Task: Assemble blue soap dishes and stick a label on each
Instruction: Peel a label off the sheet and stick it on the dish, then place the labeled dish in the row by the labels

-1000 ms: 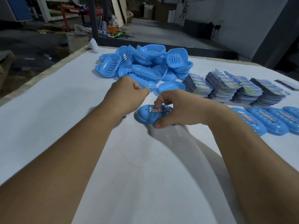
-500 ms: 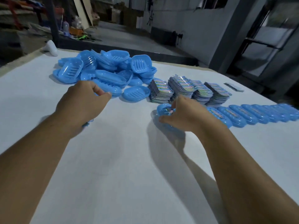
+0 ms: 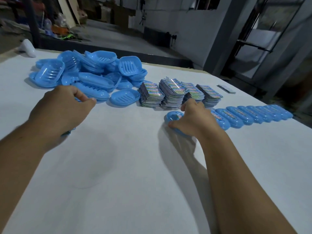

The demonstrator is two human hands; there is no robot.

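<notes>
At the left end of the row of finished blue oval plastic soap dishes [image 3: 253,115], an assembled blue soap dish bearing a label [image 3: 173,116] is gripped by the right hand [image 3: 194,119], thumb and fingers curled round it; it has been carried rightward from the middle of the white-covered table [image 3: 135,166]. The left hand [image 3: 62,108] is held loosely curled near the heap of loose blue dish halves [image 3: 87,73]; whether anything is held cannot be told.
</notes>
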